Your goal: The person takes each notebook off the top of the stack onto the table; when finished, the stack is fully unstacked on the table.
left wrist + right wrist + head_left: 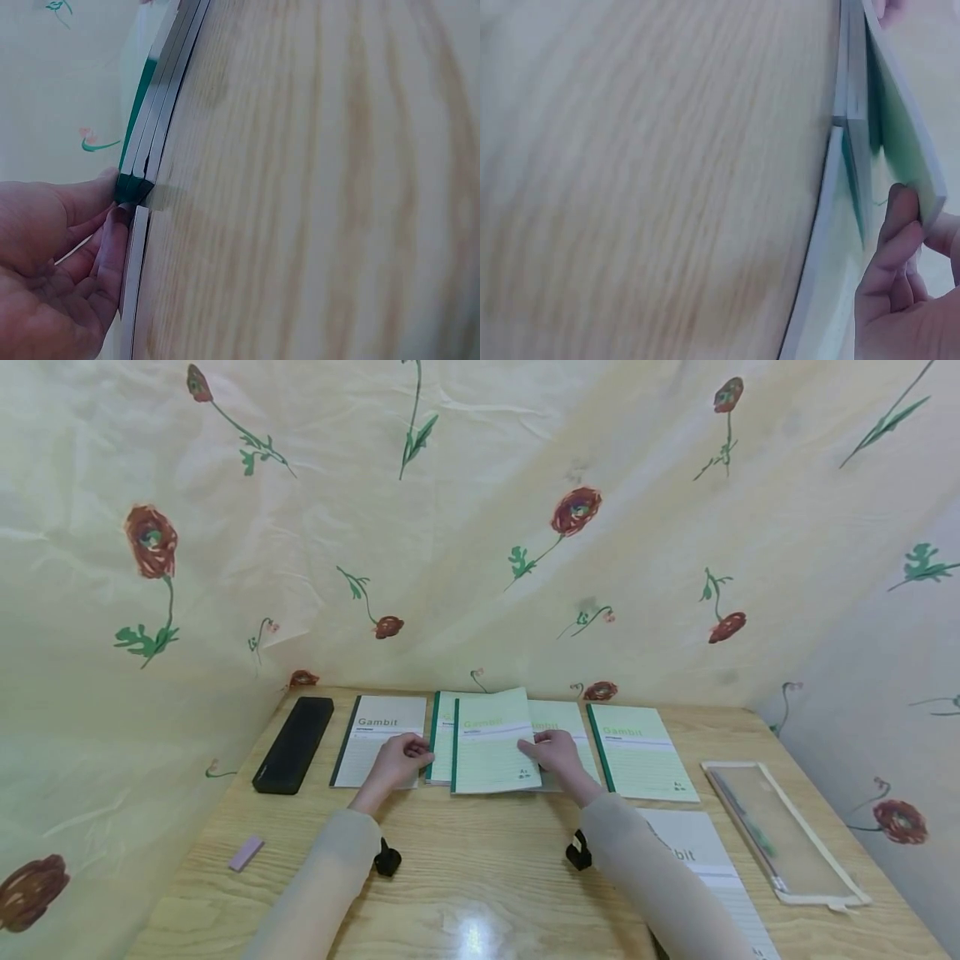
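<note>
My right hand point(558, 756) pinches the right edge of a light green Gambit notebook point(491, 760) between thumb and fingers. In the right wrist view, that edge of the notebook point(915, 135) is tilted up off the ones under it. Under its left side lies a stack of green-spined notebooks point(442, 760). My left hand point(397, 760) holds the stack at its spine side; in the left wrist view, thumb and fingertips meet the green spine corner point(131, 186). Below the left hand lies a dark-spined Gambit notebook point(382, 727). Another notebook point(555, 714) lies partly behind the right hand.
A black case point(292, 745) lies at the left, with a small purple block point(246, 853) nearer. To the right are a green-spined notebook point(637, 743), a pale notebook point(712, 860) partly under the right sleeve, and a clear zip pouch point(795, 843) holding pens. Flowered cloth point(450, 568) hangs behind.
</note>
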Demonstrator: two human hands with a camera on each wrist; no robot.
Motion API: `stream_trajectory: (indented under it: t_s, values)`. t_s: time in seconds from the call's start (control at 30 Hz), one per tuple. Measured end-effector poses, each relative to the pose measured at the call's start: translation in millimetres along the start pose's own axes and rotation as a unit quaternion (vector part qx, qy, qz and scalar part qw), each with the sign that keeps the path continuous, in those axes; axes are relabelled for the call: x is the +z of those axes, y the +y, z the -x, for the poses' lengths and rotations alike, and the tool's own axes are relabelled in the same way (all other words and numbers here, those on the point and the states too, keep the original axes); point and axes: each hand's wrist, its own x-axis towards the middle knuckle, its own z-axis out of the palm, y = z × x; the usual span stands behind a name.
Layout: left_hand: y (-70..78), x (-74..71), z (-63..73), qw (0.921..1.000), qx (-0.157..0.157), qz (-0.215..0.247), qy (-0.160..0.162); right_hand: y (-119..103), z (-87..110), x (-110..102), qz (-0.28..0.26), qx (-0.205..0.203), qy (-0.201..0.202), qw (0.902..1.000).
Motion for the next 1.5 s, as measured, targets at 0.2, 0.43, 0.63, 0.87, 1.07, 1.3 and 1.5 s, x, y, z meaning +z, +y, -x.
stream_trajectory:
  t_s: [0.2,0.43,0.63,0.87,1.07,1.3,1.5]
  values:
    - [-0.2,0.1,-0.4,1.0000,0.001,0.002,-0.002,5.4,13.9,-14.3,-0.021,0.023,0.003,0.9995]
    - [-0.4,-0.7,1.7,1.0000,0.006,0.005,-0.003,14.9,42.3,-27.1,-0.023,0.047,-0.007,0.9986]
    - [-1.3,-1.9,1.5,1.0000,0.007,0.003,0.000,29.7,71.1,-40.7,-0.035,0.051,-0.005,0.9981]
    - [-0.5,-1.1,1.5,1.0000,0.002,0.003,-0.002,46.2,105.8,-61.2,-0.043,0.060,-0.003,0.9973]
    - [-1.5,-0.9,1.2,1.0000,0.001,0.003,-0.003,58.7,126.9,-78.6,-0.009,0.078,-0.007,0.9969]
    - [-3.0,-0.5,1.4,1.0000,-0.001,0.003,-0.002,76.6,148.5,-86.8,-0.025,0.124,-0.018,0.9918]
    - [-2.2,-0.6,1.5,1.0000,0.002,0.003,-0.002,88.4,163.7,-83.2,-0.036,0.130,-0.024,0.9906]
